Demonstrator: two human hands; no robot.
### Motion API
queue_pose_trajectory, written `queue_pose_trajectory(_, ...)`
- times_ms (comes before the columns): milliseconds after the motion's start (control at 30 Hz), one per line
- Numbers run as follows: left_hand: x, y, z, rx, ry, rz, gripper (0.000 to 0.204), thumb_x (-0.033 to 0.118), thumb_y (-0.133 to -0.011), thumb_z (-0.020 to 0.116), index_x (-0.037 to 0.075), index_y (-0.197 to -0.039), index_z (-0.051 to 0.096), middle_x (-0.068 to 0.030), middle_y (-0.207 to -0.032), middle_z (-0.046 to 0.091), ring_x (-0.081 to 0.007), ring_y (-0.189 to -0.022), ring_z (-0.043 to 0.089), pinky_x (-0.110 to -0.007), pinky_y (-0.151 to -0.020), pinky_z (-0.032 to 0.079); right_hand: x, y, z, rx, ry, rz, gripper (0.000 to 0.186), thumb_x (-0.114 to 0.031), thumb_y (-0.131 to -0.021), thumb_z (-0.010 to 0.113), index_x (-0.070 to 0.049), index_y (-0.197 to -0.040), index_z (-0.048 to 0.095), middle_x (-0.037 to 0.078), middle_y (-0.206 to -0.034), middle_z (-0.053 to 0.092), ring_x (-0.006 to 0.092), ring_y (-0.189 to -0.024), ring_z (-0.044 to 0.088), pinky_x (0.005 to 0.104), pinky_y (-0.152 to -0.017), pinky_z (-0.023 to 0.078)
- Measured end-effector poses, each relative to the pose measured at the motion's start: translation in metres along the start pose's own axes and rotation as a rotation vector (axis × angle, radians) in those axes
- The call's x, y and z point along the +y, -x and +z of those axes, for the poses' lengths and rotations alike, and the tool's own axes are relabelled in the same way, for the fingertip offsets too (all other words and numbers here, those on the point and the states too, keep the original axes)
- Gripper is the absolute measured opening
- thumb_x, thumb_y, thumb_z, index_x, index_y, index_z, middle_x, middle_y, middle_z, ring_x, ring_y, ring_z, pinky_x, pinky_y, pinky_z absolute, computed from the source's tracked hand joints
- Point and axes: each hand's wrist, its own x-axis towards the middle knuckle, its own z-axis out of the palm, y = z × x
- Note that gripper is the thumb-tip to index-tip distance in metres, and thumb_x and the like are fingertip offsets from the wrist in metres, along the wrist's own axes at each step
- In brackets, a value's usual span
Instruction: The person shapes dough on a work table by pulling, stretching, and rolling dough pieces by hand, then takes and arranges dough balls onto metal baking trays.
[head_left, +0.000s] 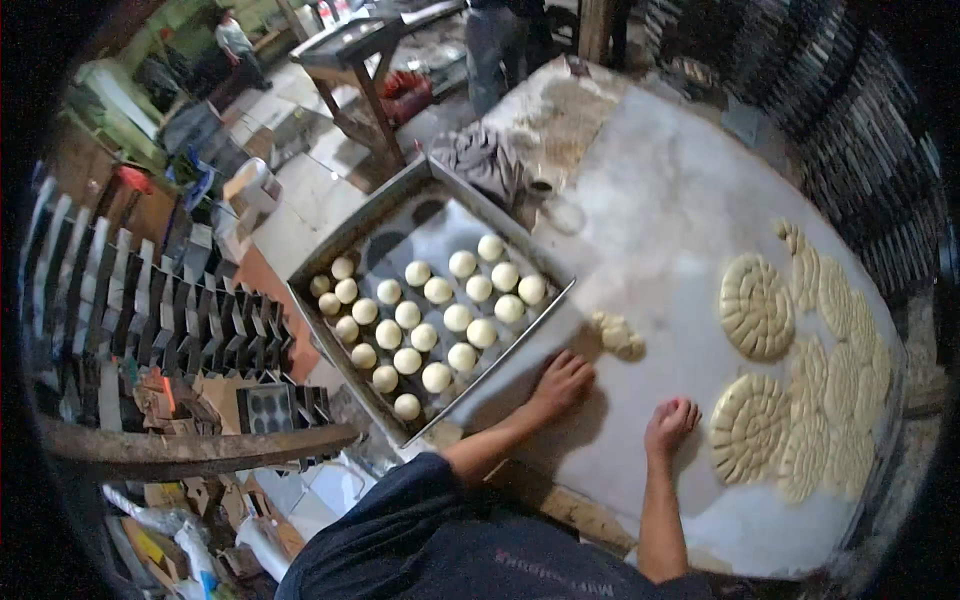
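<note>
My left hand [563,382] rests on the pale worktable [650,180] with fingers curled downward, beside a metal tray [490,216] holding several round dough balls [436,377]. What is under its palm is hidden. My right hand [672,425] is closed on the table to the right, its palm out of sight. A small lumpy piece of dough [620,336] lies just above my left hand. On the right of the table are several large, flat, segmented dough rounds [755,307], with the lower one [750,428] nearest my right hand.
Racks of metal pans [250,320] stand at the left, above a curved wooden edge [200,452]; stacked dark pans [840,120] line the right. A grey cloth [478,155] lies beyond the tray. Two people [485,50] [235,45], a small wooden table [345,45] and a bucket [260,185] are farther back.
</note>
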Motion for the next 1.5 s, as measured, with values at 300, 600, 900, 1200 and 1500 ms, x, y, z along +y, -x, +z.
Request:
queue_pose_trajectory(300,0.044,0.065,-0.076,-0.467,0.311,-0.17,0.044,0.006,-0.078,0.06,0.003,-0.121,0.052,-0.018,-0.124,0.052,-0.035,-0.115,0.048,-0.043,-0.097,0.043,0.014,0.055,-0.037,-0.32,-0.027,0.065,0.018,-0.018,-0.089,0.055,-0.002,-0.092,0.062,0.013,-0.092,0.059,0.0296,-0.087,0.059,0.0418,-0.076,0.05)
queue_pose_trajectory(600,-0.17,-0.063,-0.184,0.311,0.154,-0.507,0.032,0.017,-0.082,0.065,-0.001,-0.108,0.059,-0.019,-0.096,0.059,-0.0348,-0.085,0.059,-0.041,-0.077,0.049,-0.212,-0.088,0.019,-0.522,-0.842,-0.059,0.029,-0.021,-0.092,0.056,0.003,-0.109,0.06,0.009,-0.1,0.062,0.0171,-0.089,0.061,0.0338,-0.081,0.052)
queue_pose_trajectory(900,-0.247,-0.064,-0.185,0.017,0.088,-0.673,0.07,0.023,-0.075,0.074,0.002,-0.133,0.044,-0.026,-0.107,0.06,-0.0396,-0.1,0.059,-0.044,-0.088,0.049,-0.329,-0.121,0.152,-0.338,-0.182,-0.849,0.045,-0.023,-0.077,0.071,0.0,-0.113,0.056,0.019,-0.125,0.051,0.0368,-0.127,0.042,0.0565,-0.112,0.023)
queue_pose_trajectory(1200,-0.204,-0.16,-0.144,0.227,0.248,-0.688,0.063,0.023,-0.076,0.078,0.0,-0.127,0.049,-0.0169,-0.109,0.061,-0.0231,-0.097,0.06,-0.036,-0.086,0.049,-0.023,-0.037,-0.067,0.086,-0.15,-0.286,0.015,-0.005,-0.072,0.066,-0.005,-0.086,0.061,0.014,-0.093,0.059,0.0317,-0.094,0.057,0.0452,-0.086,0.046)
queue_pose_trajectory(1500,0.176,-0.372,0.19,-0.81,0.683,0.012,0.063,0.03,-0.078,0.079,0.011,-0.131,0.051,-0.0077,-0.114,0.058,-0.0199,-0.103,0.057,-0.034,-0.087,0.048,0.232,0.064,-0.17,0.202,-0.138,0.135,0.008,-0.005,-0.075,0.063,-0.005,-0.082,0.061,0.013,-0.083,0.056,0.0311,-0.08,0.055,0.0402,-0.074,0.043)
